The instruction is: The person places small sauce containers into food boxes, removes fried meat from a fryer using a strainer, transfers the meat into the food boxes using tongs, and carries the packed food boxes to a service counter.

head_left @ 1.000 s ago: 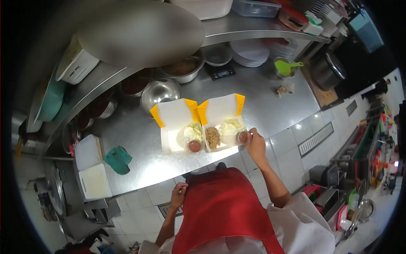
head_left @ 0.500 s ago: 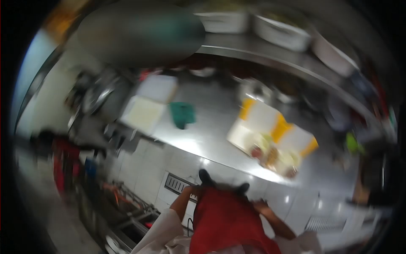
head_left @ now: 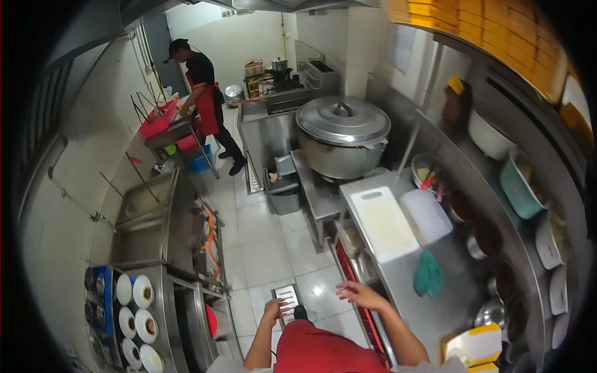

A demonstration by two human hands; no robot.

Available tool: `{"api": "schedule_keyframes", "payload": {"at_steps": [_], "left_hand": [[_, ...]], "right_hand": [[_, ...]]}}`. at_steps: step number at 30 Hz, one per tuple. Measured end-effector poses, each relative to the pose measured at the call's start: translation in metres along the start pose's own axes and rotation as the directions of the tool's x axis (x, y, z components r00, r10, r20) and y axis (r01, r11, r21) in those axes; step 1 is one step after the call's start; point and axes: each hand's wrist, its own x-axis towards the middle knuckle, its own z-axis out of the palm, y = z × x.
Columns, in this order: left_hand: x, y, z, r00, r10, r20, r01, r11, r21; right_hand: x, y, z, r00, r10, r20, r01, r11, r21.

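Left hand (head_left: 275, 309) is loosely curled well off the counter (head_left: 398, 289), right hand (head_left: 365, 297) is spread near its edge, both empty, the open food box (head_left: 471, 345) lies on it: apparently a walking step, any pick-up calling for a reach over the counter.

The single head-worn wide view looks forward and down past the wearer's close red cloth apron (head_left: 323, 349), along the white tiled floor (head_left: 258, 231), with the grey steel tabletop (head_left: 457, 295) at right.
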Motion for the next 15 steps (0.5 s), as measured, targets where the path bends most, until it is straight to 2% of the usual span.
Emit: {"api": "schedule_keyframes", "payload": {"at_steps": [1,3,4,5,7,9,10,11,12,13,14,15], "left_hand": [[0.033,0.018,-0.031,0.993,0.003,-0.118,-0.007,0.999,-0.035],[0.094,0.065,-0.074,0.949,-0.032,-0.313,-0.068,0.951,-0.303],[0.118,0.1,-0.083,0.935,-0.075,-0.346,-0.055,0.935,-0.351],[0.141,0.136,-0.096,0.914,-0.113,-0.389,-0.051,0.921,-0.387],[0.202,0.209,-0.119,0.963,0.0,-0.269,-0.101,0.926,-0.363],[0.248,0.298,-0.105,0.94,0.124,-0.318,-0.213,0.941,-0.263],[0.263,0.349,-0.094,0.936,0.205,-0.285,-0.262,0.949,-0.175],[0.283,0.406,-0.085,0.92,0.288,-0.265,-0.323,0.941,-0.1],[0.315,0.464,-0.079,0.91,0.368,-0.193,-0.39,0.916,-0.095],[0.344,0.523,-0.07,0.87,0.478,-0.123,-0.487,0.871,-0.057],[0.367,0.582,-0.058,0.837,0.533,-0.125,-0.541,0.841,-0.035],[0.402,0.64,-0.056,0.782,0.621,-0.06,-0.613,0.783,0.11]], "right_hand": [[0.042,-0.029,-0.002,1.0,0.027,-0.016,-0.026,0.999,0.037],[0.119,-0.053,-0.016,0.996,-0.009,-0.091,0.008,1.0,-0.012],[0.15,-0.056,-0.029,0.98,-0.099,-0.172,0.052,0.965,-0.257],[0.174,-0.058,-0.045,0.957,-0.175,-0.23,0.043,0.874,-0.484],[0.213,-0.081,-0.071,0.859,-0.207,-0.468,-0.028,0.894,-0.448],[0.239,-0.112,-0.1,0.734,-0.184,-0.653,-0.078,0.933,-0.35],[0.252,-0.122,-0.112,0.711,-0.148,-0.687,-0.09,0.95,-0.298],[0.267,-0.137,-0.128,0.702,-0.126,-0.701,-0.087,0.962,-0.26],[0.294,-0.161,-0.143,0.711,-0.047,-0.702,-0.225,0.93,-0.29],[0.318,-0.171,-0.154,0.76,-0.037,-0.649,-0.171,0.952,-0.254],[0.348,-0.182,-0.157,0.816,-0.014,-0.577,-0.108,0.978,-0.177],[0.38,-0.196,-0.163,0.862,0.011,-0.506,-0.068,0.993,-0.094]]}}
